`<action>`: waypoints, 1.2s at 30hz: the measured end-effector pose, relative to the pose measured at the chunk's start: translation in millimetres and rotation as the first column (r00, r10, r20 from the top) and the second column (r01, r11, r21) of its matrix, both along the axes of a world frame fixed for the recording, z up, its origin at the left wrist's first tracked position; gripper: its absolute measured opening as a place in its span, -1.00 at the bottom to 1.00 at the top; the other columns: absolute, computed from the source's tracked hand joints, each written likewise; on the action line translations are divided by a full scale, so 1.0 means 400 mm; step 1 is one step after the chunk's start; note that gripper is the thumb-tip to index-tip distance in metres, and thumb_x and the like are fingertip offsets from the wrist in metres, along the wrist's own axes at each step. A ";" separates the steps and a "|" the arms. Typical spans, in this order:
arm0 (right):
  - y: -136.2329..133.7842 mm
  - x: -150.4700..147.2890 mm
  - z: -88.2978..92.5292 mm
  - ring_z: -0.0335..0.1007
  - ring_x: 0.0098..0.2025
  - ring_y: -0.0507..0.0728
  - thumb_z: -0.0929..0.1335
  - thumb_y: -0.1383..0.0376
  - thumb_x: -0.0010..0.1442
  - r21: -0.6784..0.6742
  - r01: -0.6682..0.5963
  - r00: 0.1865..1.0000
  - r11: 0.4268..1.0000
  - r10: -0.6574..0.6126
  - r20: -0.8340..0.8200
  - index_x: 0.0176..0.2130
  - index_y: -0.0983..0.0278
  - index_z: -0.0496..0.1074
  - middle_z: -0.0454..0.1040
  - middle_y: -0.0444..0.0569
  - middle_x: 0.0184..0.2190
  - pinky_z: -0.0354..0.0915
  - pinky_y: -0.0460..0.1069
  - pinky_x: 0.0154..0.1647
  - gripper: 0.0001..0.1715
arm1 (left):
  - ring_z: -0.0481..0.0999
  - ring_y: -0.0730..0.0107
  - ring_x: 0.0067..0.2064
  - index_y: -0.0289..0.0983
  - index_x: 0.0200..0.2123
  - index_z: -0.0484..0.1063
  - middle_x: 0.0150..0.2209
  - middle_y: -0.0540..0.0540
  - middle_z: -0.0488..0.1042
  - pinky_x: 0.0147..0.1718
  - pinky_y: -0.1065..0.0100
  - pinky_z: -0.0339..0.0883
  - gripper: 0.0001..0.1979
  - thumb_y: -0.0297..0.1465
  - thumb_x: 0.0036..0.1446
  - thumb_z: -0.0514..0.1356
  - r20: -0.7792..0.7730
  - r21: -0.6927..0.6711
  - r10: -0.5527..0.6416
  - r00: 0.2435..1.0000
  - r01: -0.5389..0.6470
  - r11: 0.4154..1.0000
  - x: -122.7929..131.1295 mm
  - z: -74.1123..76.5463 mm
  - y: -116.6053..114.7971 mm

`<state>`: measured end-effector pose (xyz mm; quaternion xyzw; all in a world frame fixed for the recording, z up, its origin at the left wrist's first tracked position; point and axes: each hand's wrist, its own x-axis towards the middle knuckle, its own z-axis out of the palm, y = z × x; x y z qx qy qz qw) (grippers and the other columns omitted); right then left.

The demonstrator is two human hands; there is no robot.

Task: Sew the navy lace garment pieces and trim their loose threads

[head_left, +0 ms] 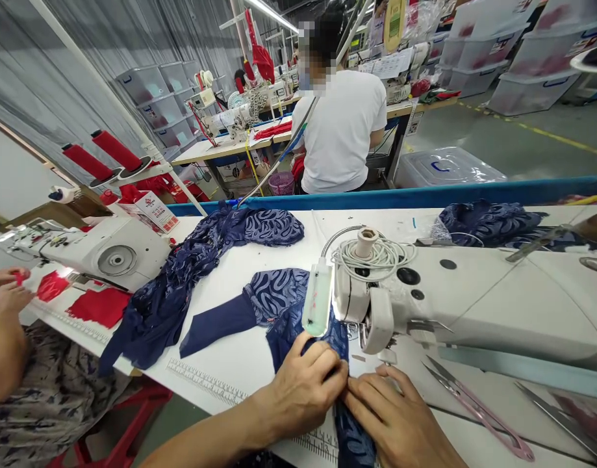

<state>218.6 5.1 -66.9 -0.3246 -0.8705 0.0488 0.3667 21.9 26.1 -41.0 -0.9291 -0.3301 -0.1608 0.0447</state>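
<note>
A navy patterned lace piece runs under the needle end of a white sewing machine and down over the table's front edge. My left hand has its fingers curled and pressed onto this lace piece, just in front of the machine head. My right hand sits close beside it, thumb and fingers closed on the lace edge. The two hands nearly touch. A light-green lamp hangs over the fabric above my left fingers. The presser foot is partly hidden behind the machine head.
Left of my hands lies a heap of navy lace pieces. Pink-handled scissors and a second metal blade rest at right. At far left, a co-worker's hands hold red fabric by another machine. Another person sits ahead.
</note>
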 end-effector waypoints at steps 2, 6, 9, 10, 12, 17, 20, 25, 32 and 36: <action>-0.001 0.001 -0.004 0.36 -0.27 0.08 0.17 0.56 0.14 0.000 0.002 1.000 1.000 -0.002 -0.017 -0.15 0.25 0.49 0.52 -0.07 -0.34 0.05 0.11 0.07 -0.55 | 0.38 0.21 0.08 -0.33 0.04 0.37 -0.08 -0.18 0.48 0.14 0.08 0.13 -0.71 -0.49 0.25 0.07 -0.015 -0.005 -0.017 1.000 0.017 1.000 -0.010 0.002 0.002; -0.001 0.000 -0.018 0.38 -0.24 0.10 0.17 0.53 0.18 -0.006 -0.003 0.999 1.000 0.002 -0.033 -0.09 0.24 0.49 0.57 -0.05 -0.27 0.05 0.12 0.08 -0.55 | 0.42 0.27 0.03 -0.26 0.06 0.37 -0.08 -0.09 0.51 0.18 0.03 0.09 -0.71 -0.48 0.29 0.08 0.005 -0.002 0.032 0.999 -0.032 0.999 -0.018 -0.008 0.007; -0.002 0.000 -0.025 0.38 -0.24 0.10 0.16 0.54 0.19 0.006 0.005 0.999 1.000 -0.005 -0.038 -0.11 0.26 0.49 0.57 -0.03 -0.26 0.06 0.12 0.07 -0.56 | 0.43 0.27 0.01 -0.26 0.06 0.38 -0.06 -0.10 0.51 0.18 -0.01 0.09 -0.72 -0.48 0.31 0.07 0.003 0.011 0.057 0.998 -0.057 0.998 -0.015 -0.017 0.007; -0.003 0.000 -0.026 0.38 -0.25 0.09 0.16 0.54 0.19 0.008 0.008 0.999 1.000 -0.008 -0.039 -0.12 0.26 0.49 0.58 -0.03 -0.26 0.07 0.12 0.06 -0.56 | 0.43 0.26 0.02 -0.27 0.07 0.38 -0.04 -0.11 0.50 0.19 -0.01 0.09 -0.72 -0.48 0.31 0.07 -0.001 0.014 0.055 0.998 -0.055 0.998 -0.013 -0.019 0.006; -0.004 0.000 -0.025 0.38 -0.25 0.09 0.16 0.53 0.21 0.002 0.016 0.999 1.000 -0.016 -0.041 -0.13 0.26 0.49 0.58 -0.03 -0.27 0.08 0.12 0.05 -0.58 | 0.42 0.26 0.04 -0.28 0.08 0.38 -0.01 -0.14 0.49 0.21 -0.02 0.07 -0.71 -0.49 0.32 0.06 -0.004 0.025 0.049 0.999 -0.049 0.999 -0.012 -0.022 0.004; -0.007 0.002 -0.018 0.39 -0.23 0.09 0.14 0.50 0.25 -0.008 0.029 0.999 1.000 -0.029 -0.031 -0.11 0.22 0.50 0.58 -0.04 -0.25 0.10 0.11 0.03 -0.57 | 0.45 0.22 0.01 -0.27 0.06 0.41 -0.04 -0.14 0.51 0.23 -0.12 0.03 -0.71 -0.49 0.31 0.06 0.029 0.031 0.046 0.998 -0.047 0.998 -0.013 -0.032 0.000; -0.006 0.001 -0.015 0.38 -0.22 0.09 0.11 0.45 0.33 -0.002 0.031 0.999 1.000 -0.031 -0.039 -0.12 0.23 0.50 0.59 -0.04 -0.25 0.09 0.10 0.03 -0.56 | 0.46 0.23 0.00 -0.26 0.05 0.41 -0.03 -0.13 0.52 0.22 -0.16 0.04 -0.70 -0.51 0.30 0.06 0.061 0.029 0.057 0.997 -0.059 0.998 -0.014 -0.036 -0.001; 0.001 0.007 -0.026 0.38 -0.17 0.12 0.11 0.39 0.36 -0.009 0.031 0.999 0.999 -0.031 -0.015 -0.07 0.24 0.51 0.59 -0.03 -0.20 0.07 0.11 0.04 -0.56 | 0.47 0.21 0.00 -0.24 0.05 0.40 -0.04 -0.18 0.50 0.15 -0.18 0.18 -0.71 -0.47 0.32 0.03 -0.007 -0.009 0.054 0.999 -0.054 0.999 -0.015 -0.033 0.015; -0.001 0.023 -0.037 0.36 -0.05 0.16 0.19 0.50 0.19 -0.046 0.050 0.997 0.998 -0.047 0.064 0.05 0.25 0.46 0.57 -0.03 -0.07 0.04 0.12 0.10 -0.50 | 0.45 0.17 0.03 -0.24 0.05 0.38 -0.03 -0.22 0.48 0.12 -0.21 0.26 -0.71 -0.45 0.33 0.00 -0.016 -0.053 0.053 0.998 -0.054 0.997 -0.013 -0.033 0.037; 0.004 0.029 -0.044 0.39 -0.09 0.16 0.20 0.56 0.06 -0.008 0.090 0.989 0.996 -0.088 0.115 0.04 0.24 0.45 0.57 -0.04 -0.06 0.05 0.14 0.03 -0.39 | 0.44 0.12 0.05 -0.22 0.04 0.39 -0.05 -0.22 0.48 0.11 -0.22 0.26 -0.72 -0.47 0.30 0.03 0.007 -0.070 0.060 0.998 -0.060 0.996 -0.013 -0.031 0.053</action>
